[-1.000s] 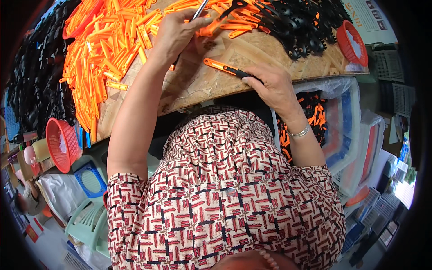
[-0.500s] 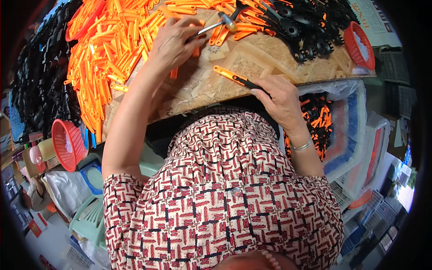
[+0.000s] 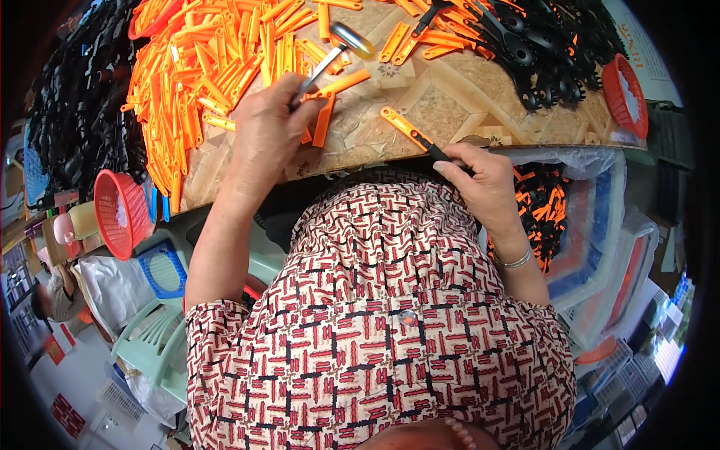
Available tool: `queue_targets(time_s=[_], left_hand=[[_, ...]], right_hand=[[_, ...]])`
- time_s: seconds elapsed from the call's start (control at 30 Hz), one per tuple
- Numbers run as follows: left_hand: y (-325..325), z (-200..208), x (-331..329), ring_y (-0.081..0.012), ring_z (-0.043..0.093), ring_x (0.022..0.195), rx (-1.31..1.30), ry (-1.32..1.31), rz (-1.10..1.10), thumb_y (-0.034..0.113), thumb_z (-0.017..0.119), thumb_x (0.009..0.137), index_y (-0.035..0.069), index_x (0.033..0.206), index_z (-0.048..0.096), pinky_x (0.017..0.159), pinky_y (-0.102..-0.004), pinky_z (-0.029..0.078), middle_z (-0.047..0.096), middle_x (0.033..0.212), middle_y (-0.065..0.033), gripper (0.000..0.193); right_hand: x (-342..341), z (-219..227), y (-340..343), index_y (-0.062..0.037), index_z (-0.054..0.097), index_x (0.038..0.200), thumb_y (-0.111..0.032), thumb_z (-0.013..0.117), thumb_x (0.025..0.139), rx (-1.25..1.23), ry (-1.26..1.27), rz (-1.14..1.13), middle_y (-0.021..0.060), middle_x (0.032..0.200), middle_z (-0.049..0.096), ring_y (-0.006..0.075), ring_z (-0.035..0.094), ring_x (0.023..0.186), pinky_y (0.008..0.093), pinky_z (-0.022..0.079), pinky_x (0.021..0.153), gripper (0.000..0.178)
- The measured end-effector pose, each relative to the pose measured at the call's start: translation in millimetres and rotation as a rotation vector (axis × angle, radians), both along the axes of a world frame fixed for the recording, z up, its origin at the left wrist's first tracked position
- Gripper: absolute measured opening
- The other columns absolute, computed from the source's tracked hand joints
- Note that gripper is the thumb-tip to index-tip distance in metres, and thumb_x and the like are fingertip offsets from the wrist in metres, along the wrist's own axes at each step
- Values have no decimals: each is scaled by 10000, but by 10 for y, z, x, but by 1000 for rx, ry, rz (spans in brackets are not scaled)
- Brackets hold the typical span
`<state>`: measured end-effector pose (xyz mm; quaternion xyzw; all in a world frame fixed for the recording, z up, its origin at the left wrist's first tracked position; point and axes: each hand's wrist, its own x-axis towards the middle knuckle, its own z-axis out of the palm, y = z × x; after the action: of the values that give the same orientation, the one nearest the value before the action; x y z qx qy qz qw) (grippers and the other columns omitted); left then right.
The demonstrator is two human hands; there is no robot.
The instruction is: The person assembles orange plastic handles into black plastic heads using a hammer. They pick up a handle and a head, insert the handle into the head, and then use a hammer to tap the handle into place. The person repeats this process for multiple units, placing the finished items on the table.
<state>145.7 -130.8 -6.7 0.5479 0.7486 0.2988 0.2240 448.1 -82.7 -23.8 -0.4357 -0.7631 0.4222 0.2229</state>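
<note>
My left hand (image 3: 268, 139) is closed round a small hammer (image 3: 325, 68) with a metal shaft, its head raised up and to the right over loose orange plastic strips. Just below the hammer, a few orange strips (image 3: 325, 120) lie beside the hand's fingertips. My right hand (image 3: 486, 184) grips the black end of a slim orange-and-black plastic handle (image 3: 405, 127) at the table's near edge. Its orange end points away to the left, over the table.
A large heap of orange strips (image 3: 199, 82) covers the table's left part. Black spoon-like utensils (image 3: 525, 52) lie at the far right, near a red basket (image 3: 624, 94). Another red basket (image 3: 120, 214) hangs at the left edge. Below the right edge, a lined bin (image 3: 600, 217) holds black and orange pieces.
My left hand has come back toward me with the hammer, whose head has swung upward and left. My right hand still holds the handle, now tilted more steeply. The whole view has shifted slightly.
</note>
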Motion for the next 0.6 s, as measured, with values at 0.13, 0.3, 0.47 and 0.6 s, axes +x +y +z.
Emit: queue_targets(time_s=[0.13,0.3,0.47,0.6], left_hand=[[-70,11,93,-345,616,667,-72,351,-88,292,800,849,15,923,666,635,-425,488,643,737,-151,317],[-49,-33,98,-357,660,805,-110,363,-115,307,794,835,-5,948,694,702,-451,499,652,901,-173,347],[147,-46,178,-374,662,817,-58,346,-155,237,763,859,-4,967,693,718,-448,498,674,879,-181,274],[222,-6,247,-312,645,698,-65,284,-176,202,754,877,5,985,685,660,-401,501,675,774,-128,235]], right_hand=[[43,-62,-45,7,714,981,-102,780,848,-11,2,-84,113,720,686,116,589,582,280,441,554,184],[33,-132,-118,1,720,957,-107,780,852,-104,23,-129,87,671,658,78,528,555,270,409,523,163],[-35,-219,-107,1,720,938,-152,780,859,-115,19,-88,70,620,619,85,511,529,279,395,510,182],[-74,-214,-129,-7,724,925,-179,764,874,-180,7,-108,71,592,597,89,503,515,288,389,503,184]])
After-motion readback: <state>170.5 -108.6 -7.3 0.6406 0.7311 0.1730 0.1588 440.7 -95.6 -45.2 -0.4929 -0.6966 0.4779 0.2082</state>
